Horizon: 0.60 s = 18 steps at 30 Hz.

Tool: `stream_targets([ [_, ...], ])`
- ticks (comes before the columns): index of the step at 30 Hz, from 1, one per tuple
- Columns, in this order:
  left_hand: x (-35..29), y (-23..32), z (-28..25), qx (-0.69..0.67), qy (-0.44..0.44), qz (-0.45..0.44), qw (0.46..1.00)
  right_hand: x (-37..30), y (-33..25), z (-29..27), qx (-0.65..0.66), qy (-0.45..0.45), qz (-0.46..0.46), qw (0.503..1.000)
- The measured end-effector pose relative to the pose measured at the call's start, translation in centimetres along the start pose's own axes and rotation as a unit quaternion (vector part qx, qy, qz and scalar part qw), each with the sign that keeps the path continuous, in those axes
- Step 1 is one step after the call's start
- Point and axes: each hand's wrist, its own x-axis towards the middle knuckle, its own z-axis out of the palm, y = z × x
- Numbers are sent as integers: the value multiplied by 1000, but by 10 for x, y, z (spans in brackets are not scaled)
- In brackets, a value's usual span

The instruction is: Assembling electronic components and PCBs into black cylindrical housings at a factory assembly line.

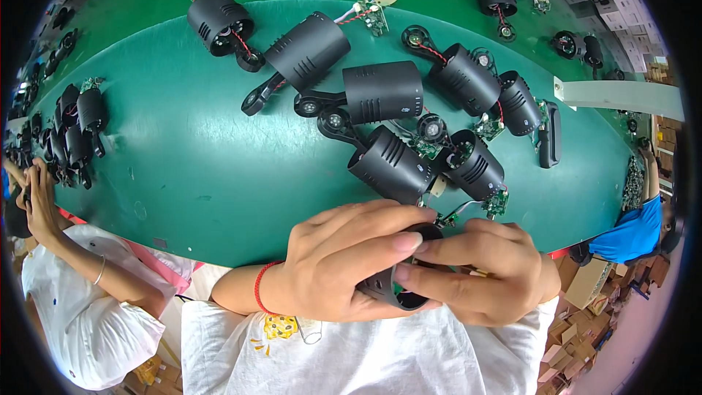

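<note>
My left hand (pixel 333 260) is closed around a black cylindrical housing (pixel 382 289), held at the table's near edge with its open end toward the right. My right hand (pixel 490 274) is closed, its thumb and fingertips at that opening. Its fingers cover most of what they grip there; bits of green show between them. Just beyond my hands lie another black housing (pixel 393 164) and one with a round end piece (pixel 475 168). A small green circuit board (pixel 495 203) with wires sits close to my right hand.
More black housings (pixel 383 91) with hinged arms and red wires spread over the green table (pixel 190 168). A pile of them (pixel 77 128) sits at left. A white bar (pixel 621 96) crosses at right. Co-workers' arms show at left (pixel 110 271) and right (pixel 651 175).
</note>
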Motion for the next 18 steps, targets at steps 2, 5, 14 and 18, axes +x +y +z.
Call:
stream_targets([
  [2,-1,0,2,1,-3,-28,1000,3,-3,-1,-39,-12,-9,999],
  [5,-1,0,0,7,-14,-31,999,5,0,-3,-69,-41,-29,996],
  [14,-1,2,1,29,-38,-20,999,0,10,1,-9,1,-25,1000],
  [18,0,6,-4,37,-62,-26,997,0,12,0,24,-29,-46,998],
])
